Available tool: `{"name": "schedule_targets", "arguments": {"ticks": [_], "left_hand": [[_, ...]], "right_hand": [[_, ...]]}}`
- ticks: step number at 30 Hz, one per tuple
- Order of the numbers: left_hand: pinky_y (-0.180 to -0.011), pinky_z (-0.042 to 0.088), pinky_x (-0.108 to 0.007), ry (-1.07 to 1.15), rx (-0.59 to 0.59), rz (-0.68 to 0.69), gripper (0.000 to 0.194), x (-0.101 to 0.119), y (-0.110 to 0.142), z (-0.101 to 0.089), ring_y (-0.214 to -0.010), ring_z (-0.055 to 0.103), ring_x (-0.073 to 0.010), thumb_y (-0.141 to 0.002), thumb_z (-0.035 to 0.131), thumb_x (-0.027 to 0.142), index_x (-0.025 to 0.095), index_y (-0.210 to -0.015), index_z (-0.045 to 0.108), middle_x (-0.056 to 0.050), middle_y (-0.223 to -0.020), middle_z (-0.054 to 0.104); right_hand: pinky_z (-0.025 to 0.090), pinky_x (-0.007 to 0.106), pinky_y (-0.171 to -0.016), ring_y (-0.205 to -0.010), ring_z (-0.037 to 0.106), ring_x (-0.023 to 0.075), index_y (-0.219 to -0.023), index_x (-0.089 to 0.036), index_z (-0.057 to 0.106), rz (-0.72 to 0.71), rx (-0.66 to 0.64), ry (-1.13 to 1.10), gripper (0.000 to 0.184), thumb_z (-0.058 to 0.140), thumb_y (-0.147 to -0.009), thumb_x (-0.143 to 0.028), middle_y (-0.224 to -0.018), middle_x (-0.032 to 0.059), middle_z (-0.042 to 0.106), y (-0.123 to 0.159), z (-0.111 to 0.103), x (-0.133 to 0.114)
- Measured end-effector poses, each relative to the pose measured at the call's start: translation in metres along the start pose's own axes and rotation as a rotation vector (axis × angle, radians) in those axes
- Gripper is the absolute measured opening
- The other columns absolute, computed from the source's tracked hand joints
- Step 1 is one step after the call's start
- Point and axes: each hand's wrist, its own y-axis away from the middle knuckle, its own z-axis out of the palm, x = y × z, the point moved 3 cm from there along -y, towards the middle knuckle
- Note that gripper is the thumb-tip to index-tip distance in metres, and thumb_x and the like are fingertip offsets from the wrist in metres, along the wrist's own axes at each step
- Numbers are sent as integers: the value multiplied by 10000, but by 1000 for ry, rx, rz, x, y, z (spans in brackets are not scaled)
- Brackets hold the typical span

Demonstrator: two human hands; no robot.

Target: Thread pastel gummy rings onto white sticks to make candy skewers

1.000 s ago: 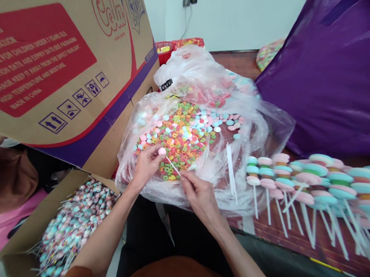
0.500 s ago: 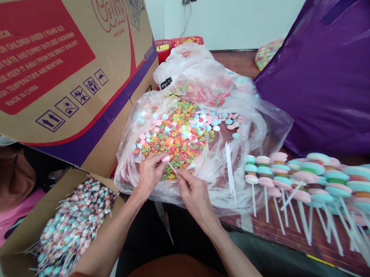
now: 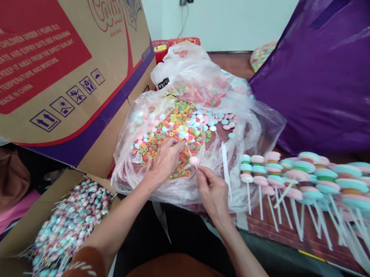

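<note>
One pink, rounded candy disc (image 3: 193, 160): threaded on a thin white stick (image 3: 189, 151), whose tip pokes out above it; half a second ago it sat at the far end, pressed by the left fingers, and now it rests lower, just above the right fingertips.
Right hand (image 3: 212, 191): thumb and forefinger pinched together on the stick's lower part, other fingers curled in; stick and disc have moved rightward and stand more upright than before.
Left hand (image 3: 166, 161): has let go of the disc and reached forward, palm down, fingers partly bent; whether the fingertips hold anything cannot be told.
Ring candies: a heap of small green, orange, yellow and red rings (image 3: 156, 144) beneath the left hand, spread on crumpled clear plastic (image 3: 265, 130).
Pastel discs: loose pink, blue and white rounds (image 3: 224, 122) behind and among the rings.
Spare sticks: a few bare white sticks (image 3: 225, 165) near the right hand, unchanged.
Stacked pops: pastel discs layered with coloured rings on white sticks (image 3: 298, 174), lying along the dark red table (image 3: 291, 238) at the right, as before.
Cardboard: a large tan printed box (image 3: 113, 68) at the left, above an open box (image 3: 11, 263) full of small candy sticks (image 3: 73, 227).
</note>
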Motion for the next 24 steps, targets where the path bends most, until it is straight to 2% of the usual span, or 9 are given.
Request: {"name": "schedule_targets", "arguments": {"ticks": [4, 6, 8, 12, 15, 19, 24], "left_hand": [[-783, 417, -312, -166, -111, 77, 291, -2, -24, 13, -986, 496, -228, -939, 421, 153, 200, -1062, 681, -82, -1042, 549], [-780, 411, -310, -176, -107, 84, 263, -5, -26, 18, -962, 489, -220, -942, 425, 169, 192, -1026, 674, -72, -1008, 544], [-792, 417, -314, -129, -54, 88, 258, -10, -24, 19, -929, 500, -208, -944, 419, 166, 190, -997, 670, -66, -983, 554], [-794, 448, -293, 151, 107, 19, 154, -18, -15, 13, -891, 557, -178, -901, 517, 167, 187, -917, 669, -59, -999, 595], [-755, 477, -268, 504, 229, -155, 53, -25, -7, 7, -809, 595, -148, -844, 633, 221, 172, -852, 653, -41, -935, 632], [-738, 505, -255, 959, 235, -330, 191, -29, 5, 7, -749, 616, -133, -768, 740, 311, 166, -828, 631, -5, -790, 649], [-651, 468, -208, 1140, 253, -404, 311, -30, 19, 5, -668, 584, -94, -686, 835, 357, 161, -817, 633, 11, -749, 651]], "right_hand": [[456, 283, -560, -543, 566, 166, -1033, -100, 776, 3, -15, -9, 428, 509, -915, -412, -641, 37, 672, 4, 0, 5], [453, 279, -561, -546, 563, 161, -1033, -102, 774, -6, -19, -23, 421, 499, -922, -401, -648, 36, 670, 5, 2, 5], [452, 276, -563, -546, 562, 155, -1032, -107, 770, -13, -23, -38, 407, 494, -928, -388, -658, 35, 673, 6, 4, 4], [454, 268, -572, -543, 558, 141, -1041, -123, 760, -31, -30, -60, 370, 494, -943, -361, -674, 25, 672, 6, 5, 5], [468, 261, -595, -572, 577, 139, -1036, -139, 756, -56, -57, -89, 332, 502, -950, -334, -694, 20, 673, 9, 4, 2], [492, 260, -633, -623, 610, 149, -1062, -140, 751, -101, -104, -138, 315, 501, -954, -297, -709, 21, 669, 14, 6, -7], [507, 264, -671, -662, 631, 154, -1081, -140, 749, -144, -144, -152, 316, 492, -952, -272, -764, 33, 691, 16, 15, -19]]}}
